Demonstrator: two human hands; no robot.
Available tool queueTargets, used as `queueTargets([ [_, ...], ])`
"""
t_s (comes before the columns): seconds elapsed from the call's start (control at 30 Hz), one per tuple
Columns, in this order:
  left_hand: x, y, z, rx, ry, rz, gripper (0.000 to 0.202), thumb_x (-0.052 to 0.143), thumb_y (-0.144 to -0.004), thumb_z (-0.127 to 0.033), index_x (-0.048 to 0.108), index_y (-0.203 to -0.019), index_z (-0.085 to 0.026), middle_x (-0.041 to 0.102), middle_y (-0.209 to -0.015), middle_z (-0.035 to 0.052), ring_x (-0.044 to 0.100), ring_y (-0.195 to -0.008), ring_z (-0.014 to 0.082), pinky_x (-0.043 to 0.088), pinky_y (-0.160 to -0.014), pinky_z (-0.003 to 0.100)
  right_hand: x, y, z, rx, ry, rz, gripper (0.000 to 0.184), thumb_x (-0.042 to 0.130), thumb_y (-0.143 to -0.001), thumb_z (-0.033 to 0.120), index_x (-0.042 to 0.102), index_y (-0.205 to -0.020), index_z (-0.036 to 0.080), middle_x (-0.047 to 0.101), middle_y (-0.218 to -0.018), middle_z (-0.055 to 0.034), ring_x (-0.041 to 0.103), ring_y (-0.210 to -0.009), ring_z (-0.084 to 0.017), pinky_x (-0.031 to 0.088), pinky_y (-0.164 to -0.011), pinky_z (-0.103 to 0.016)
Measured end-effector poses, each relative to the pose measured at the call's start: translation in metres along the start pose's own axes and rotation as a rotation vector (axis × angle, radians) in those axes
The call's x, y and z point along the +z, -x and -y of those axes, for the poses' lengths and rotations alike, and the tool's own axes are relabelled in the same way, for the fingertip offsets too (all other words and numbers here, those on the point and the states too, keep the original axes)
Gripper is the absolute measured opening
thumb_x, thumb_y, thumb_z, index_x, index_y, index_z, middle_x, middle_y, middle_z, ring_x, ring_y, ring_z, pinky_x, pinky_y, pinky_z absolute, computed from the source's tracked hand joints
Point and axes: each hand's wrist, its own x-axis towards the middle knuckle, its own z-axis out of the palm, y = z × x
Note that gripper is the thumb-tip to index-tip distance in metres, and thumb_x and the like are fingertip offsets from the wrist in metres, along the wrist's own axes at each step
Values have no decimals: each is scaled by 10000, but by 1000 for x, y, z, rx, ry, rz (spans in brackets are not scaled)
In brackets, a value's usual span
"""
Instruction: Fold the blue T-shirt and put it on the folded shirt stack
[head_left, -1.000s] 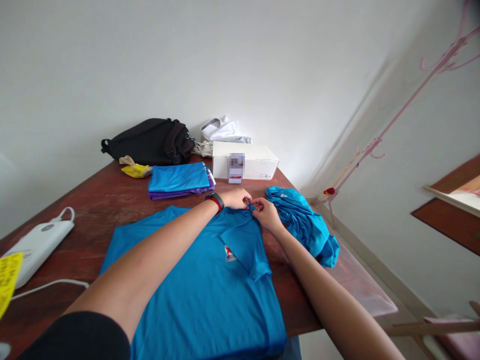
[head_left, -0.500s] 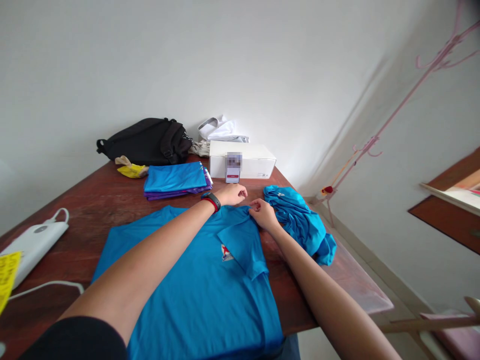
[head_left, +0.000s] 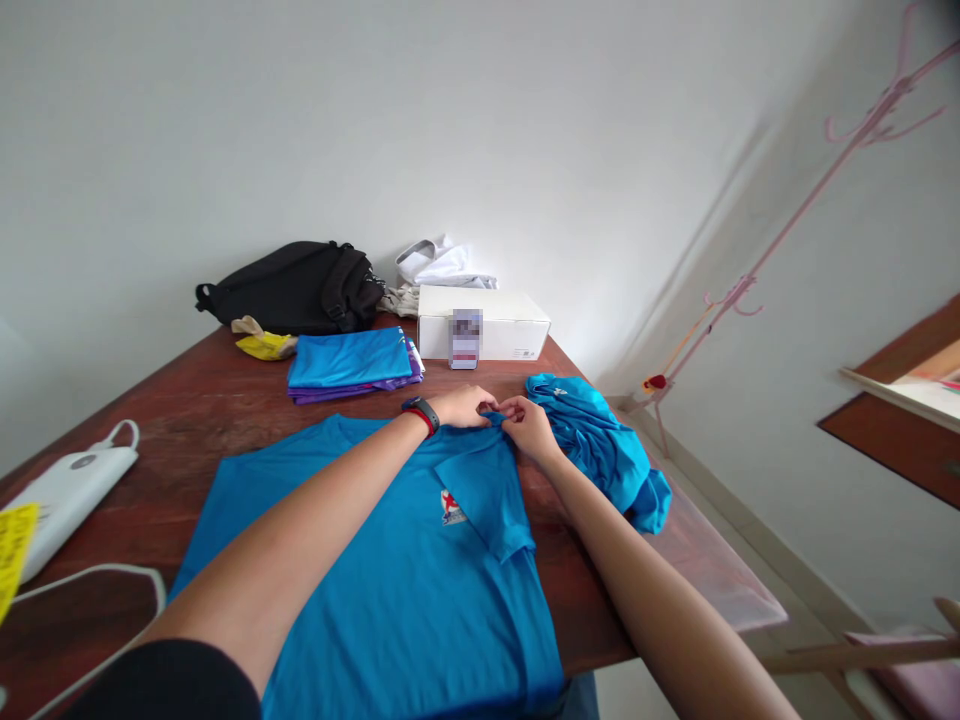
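Blue T-shirt (head_left: 397, 600): near-centre on table (head_left: 232, 405); R-side sleeve (head_left: 491, 495) lies folded inward; uneven tug could crease it
L hand (head_left: 461, 406) + R hand (head_left: 529, 430): both pinching its far R edge; thin grip might slip
Phone (head_left: 465, 345): propped vs. white box (head_left: 514, 335); L-hand bump could topple it

At ten o'clock in the view, a black bag (head_left: 289, 290) slumps before the pale wall (head_left: 480, 120). Just above the centre, toward twelve, lies a white box (head_left: 514, 335), with a phone (head_left: 465, 352) upright in front of it, part of its screen blurred; white cloth (head_left: 450, 265) is bunched behind. A white device (head_left: 71, 500) with a loop rests between eight and nine, and a white cable (head_left: 127, 568) curves at eight. A pink coat stand (head_left: 817, 193) slants at two.
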Motion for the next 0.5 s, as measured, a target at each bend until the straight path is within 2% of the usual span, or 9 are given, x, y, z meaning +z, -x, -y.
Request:
queueTargets([
  [0.1,-3,-1,2,-14,32,28,235,621,-894,-344,755,-1003,-184,771,-968,46,667,-812,179,443,-669,239,-1,-1,-2,8,-1,-6,248,591,-666,136,679,-896,160,696,-809,-40,634,-728,-180,490,-640,-256],
  [0.23,-14,3,5,-62,53,69,309,614,-910,-374,737,-1128,-193,763,-1118,53,684,-961,182,472,-772,221,-2,-4,-7,34,14,-27,221,623,-680,178,685,-892,161,672,-754,-18,613,-664,-170,483,-627,-266],
  [0.33,-25,14,10,-137,28,133,482,761,-770,-467,726,-1168,-197,762,-1115,56,690,-965,204,486,-776,226,-1,-5,-11,46,31,-33,227,622,-676,166,693,-892,167,672,-767,-14,618,-669,-168,489,-644,-270],
  [0.43,-41,30,16,-242,-26,167,581,862,-607,-435,732,-1123,-201,759,-1095,58,691,-943,224,494,-766,237,-1,-5,-12,49,52,-32,227,625,-670,150,700,-883,179,677,-770,-10,627,-689,-171,491,-664,-272],
  [0.5,-54,41,19,-335,-63,135,562,856,-598,-434,725,-1090,-195,742,-1138,81,677,-992,252,494,-789,258,-1,-5,-13,51,66,-30,220,633,-670,150,701,-876,183,676,-752,-6,628,-684,-173,488,-660,-271],
])
